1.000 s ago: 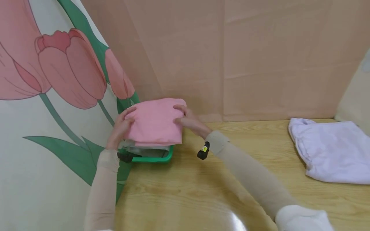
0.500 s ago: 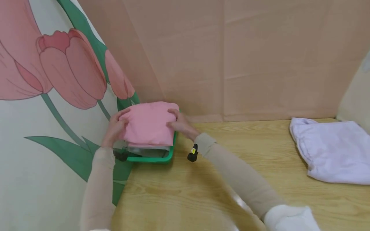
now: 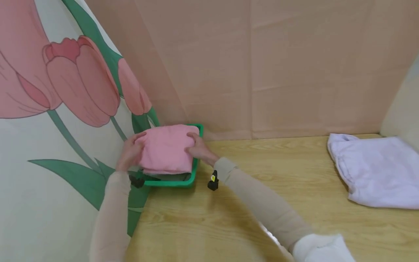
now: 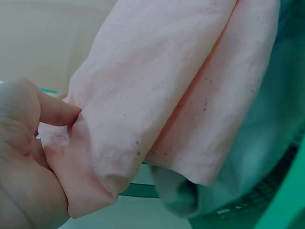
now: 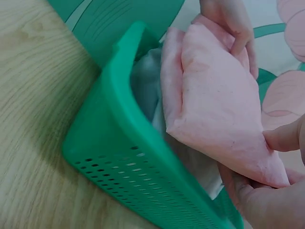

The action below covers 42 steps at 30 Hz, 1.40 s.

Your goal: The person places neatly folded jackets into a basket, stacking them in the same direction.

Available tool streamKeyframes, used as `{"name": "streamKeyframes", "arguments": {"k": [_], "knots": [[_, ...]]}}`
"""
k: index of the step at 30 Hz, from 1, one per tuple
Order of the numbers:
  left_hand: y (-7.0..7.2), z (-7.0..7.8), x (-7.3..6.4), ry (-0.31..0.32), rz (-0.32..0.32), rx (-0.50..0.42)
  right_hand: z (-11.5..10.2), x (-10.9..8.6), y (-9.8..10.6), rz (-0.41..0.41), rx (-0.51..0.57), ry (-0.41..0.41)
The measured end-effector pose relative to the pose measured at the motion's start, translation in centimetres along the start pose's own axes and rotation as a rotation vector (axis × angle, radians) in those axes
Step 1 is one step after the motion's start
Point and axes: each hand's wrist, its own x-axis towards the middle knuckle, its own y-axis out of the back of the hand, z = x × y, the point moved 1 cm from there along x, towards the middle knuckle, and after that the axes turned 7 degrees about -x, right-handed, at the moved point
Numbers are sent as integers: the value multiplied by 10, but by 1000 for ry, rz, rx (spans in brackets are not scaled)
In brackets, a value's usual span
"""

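A folded pink cloth (image 3: 168, 149) is held between both hands over the mouth of a green plastic basket (image 3: 193, 176). My left hand (image 3: 132, 151) grips its left edge, thumb on top, as the left wrist view shows on the cloth's folded layers (image 4: 143, 95). On the opposite edge my right hand (image 3: 200, 148) pinches the cloth between thumb and fingers. In the right wrist view the pink bundle (image 5: 214, 95) tilts over the basket's rim (image 5: 125, 102). Grey-green fabric (image 5: 147, 78) lies inside the basket beneath it; the rest of the contents is hidden.
A folded pale lavender cloth (image 3: 376, 171) lies on the wood-look surface (image 3: 229, 214) at the right. A tulip-printed wall (image 3: 65, 145) stands close beside the basket on the left. Behind it hangs a brownish-pink backdrop (image 3: 294, 72).
Both hands have carried the pink cloth down and slightly left, lower over the basket. More of the basket's back and right rim shows now. The lavender cloth has stayed in place.
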Motion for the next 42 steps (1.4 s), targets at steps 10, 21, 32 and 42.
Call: {"name": "streamKeyframes", "arguments": {"k": [10,21,32,42], "knots": [[-13,-32,6,24,-11,67,13,-4,-4,-12,-282,76],[-35,-45,8,107,-84,100,24,-10,-5,-40,-516,148],[-47,-45,3,64,-118,164,28,-13,-14,1,-737,212],[-31,-11,-4,-71,-41,412,10,-14,-8,17,-701,159]]}}
